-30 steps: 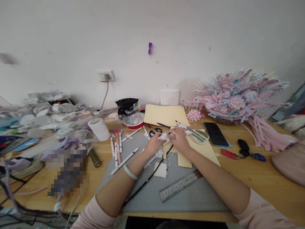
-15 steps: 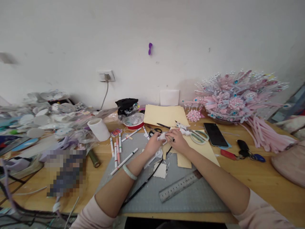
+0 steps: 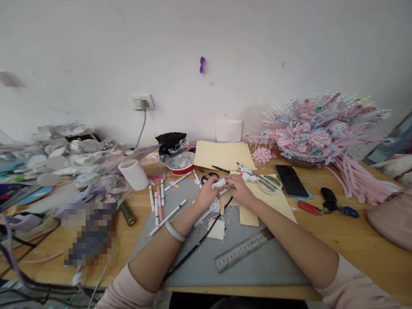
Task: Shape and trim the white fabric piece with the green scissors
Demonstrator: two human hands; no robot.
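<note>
Both hands meet above the grey cutting mat (image 3: pixel 257 266). My left hand (image 3: pixel 207 193), below a pale green bangle, is closed on a small crumpled white piece (image 3: pixel 219 183). From the other side my right hand (image 3: pixel 238 189) pinches the same white piece, its fingers bent; its exact shape is partly hidden. Beneath the hands lie a white tissue (image 3: pixel 210 210), a black cord (image 3: pixel 196 246) and a torn white scrap (image 3: pixel 216 229). Just behind them are black-handled scissors (image 3: pixel 206 177). A steel ruler (image 3: pixel 243 249) rests nearer the front edge.
Several markers (image 3: pixel 168 218) and a white roll (image 3: pixel 133 174) lie left. To the right are green-handled scissors (image 3: pixel 269 184), a phone (image 3: pixel 291 180), keys (image 3: pixel 336 206) and a pink beaded headdress (image 3: pixel 318 133). Cream card sheets (image 3: pixel 223 154) stand behind.
My right hand has shifted slightly, its fingers now closer around the white piece. My left hand has barely moved.
</note>
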